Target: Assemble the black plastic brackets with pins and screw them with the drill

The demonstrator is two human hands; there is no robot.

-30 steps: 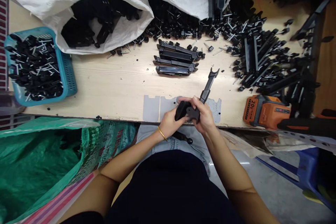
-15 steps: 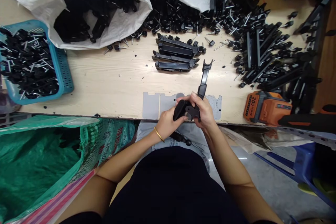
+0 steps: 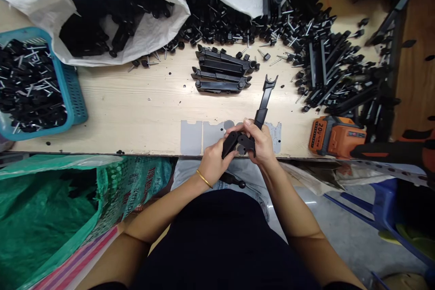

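Both hands work at the tabletop's (image 3: 142, 113) near edge: the right hand (image 3: 261, 145) grips the black bracket arm (image 3: 262, 108), the left hand (image 3: 212, 161) clasps a black knob piece (image 3: 229, 143) against its base, seemingly fitting them; seating it likely needs alignment

From my remote feed: bare forearms, no sleeves. Thin gold metal bangle (image 3: 204, 178) on wrist of left hand (image 3: 213, 161); right hand (image 3: 263, 143) w/o jewellery. Dark navy/black top, light-blue denim jeans (image 3: 253, 181) at lap.
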